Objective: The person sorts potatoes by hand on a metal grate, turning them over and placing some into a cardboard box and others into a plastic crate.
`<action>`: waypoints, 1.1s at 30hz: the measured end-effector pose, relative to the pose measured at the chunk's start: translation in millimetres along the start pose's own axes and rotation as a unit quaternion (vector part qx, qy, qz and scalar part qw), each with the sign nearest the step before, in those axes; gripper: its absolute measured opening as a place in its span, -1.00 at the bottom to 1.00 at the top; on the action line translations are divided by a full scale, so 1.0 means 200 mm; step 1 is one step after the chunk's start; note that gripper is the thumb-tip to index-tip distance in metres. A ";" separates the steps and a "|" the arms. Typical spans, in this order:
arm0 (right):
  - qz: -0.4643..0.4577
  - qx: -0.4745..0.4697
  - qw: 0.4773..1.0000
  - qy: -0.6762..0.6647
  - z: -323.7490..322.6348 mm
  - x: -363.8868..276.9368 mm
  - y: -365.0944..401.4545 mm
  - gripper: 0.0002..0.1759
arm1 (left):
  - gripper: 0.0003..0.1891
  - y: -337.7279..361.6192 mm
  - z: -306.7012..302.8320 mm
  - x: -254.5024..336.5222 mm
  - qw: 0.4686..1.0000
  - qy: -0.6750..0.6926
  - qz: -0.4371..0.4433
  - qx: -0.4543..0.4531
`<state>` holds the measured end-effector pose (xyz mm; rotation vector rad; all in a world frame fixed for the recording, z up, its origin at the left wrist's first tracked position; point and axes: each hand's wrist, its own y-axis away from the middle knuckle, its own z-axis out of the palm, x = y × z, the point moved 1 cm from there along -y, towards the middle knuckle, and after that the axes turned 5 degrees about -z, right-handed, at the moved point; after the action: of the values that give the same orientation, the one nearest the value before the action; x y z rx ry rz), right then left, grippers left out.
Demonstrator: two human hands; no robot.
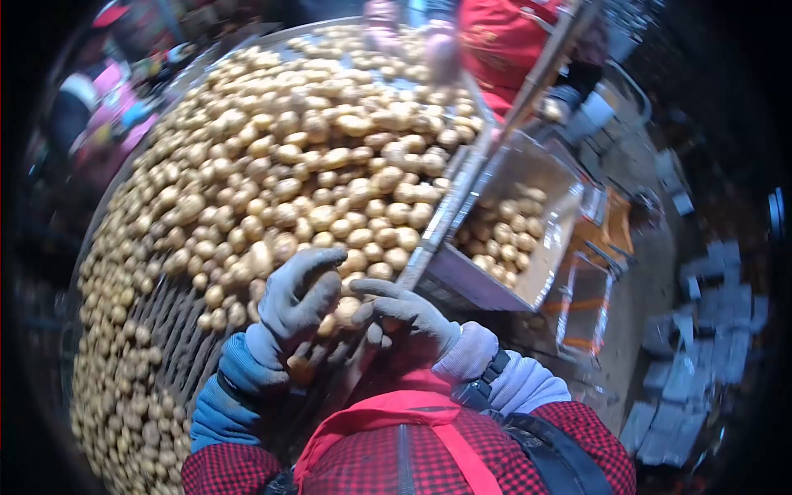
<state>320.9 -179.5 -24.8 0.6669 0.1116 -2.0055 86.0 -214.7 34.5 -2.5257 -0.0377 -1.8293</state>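
Observation:
Both hands wear grey work gloves over a broad slatted bed of potatoes (313,177). My left hand (293,301) is at the near side of the heap, its fingers curled round a shaded, brownish potato (314,281). To its right, my right hand (410,315) is beside the bed's metal edge, the index finger pointing left and the other fingers bent. Something small and dark shows under those fingers, too shaded to name. Several loose potatoes lie between and just beyond the two hands.
Right of the metal rail (450,210) stands a box (549,264) partly filled with potatoes. A person in a red apron (503,49) works at the far edge, and another in pink (115,124) at far left. Flattened grey sheets (693,371) lie on the right floor.

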 end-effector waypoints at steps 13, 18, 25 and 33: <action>-0.143 -0.034 0.976 0.159 -0.16 -0.17 0.34 -0.44 | -0.44 -0.28 0.60 0.34 0.902 -0.263 0.312 -0.140; -0.050 -0.013 0.994 -0.093 -0.26 -0.33 0.43 -0.54 | -0.37 -0.44 0.79 0.45 0.915 -0.141 0.270 -0.264; -0.312 0.274 0.908 -0.064 -0.62 -0.71 0.74 -0.22 | -0.35 -0.75 0.60 0.08 0.916 -0.343 0.205 -0.009; -0.411 0.412 0.810 -0.063 -1.02 -1.19 1.06 -0.33 | -0.47 -0.78 0.46 -0.30 0.893 -0.431 0.122 0.048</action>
<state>669.7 -31.3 -38.0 1.1504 -0.7195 -2.9500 150.2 -56.2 -50.4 -2.8621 0.1615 -0.5075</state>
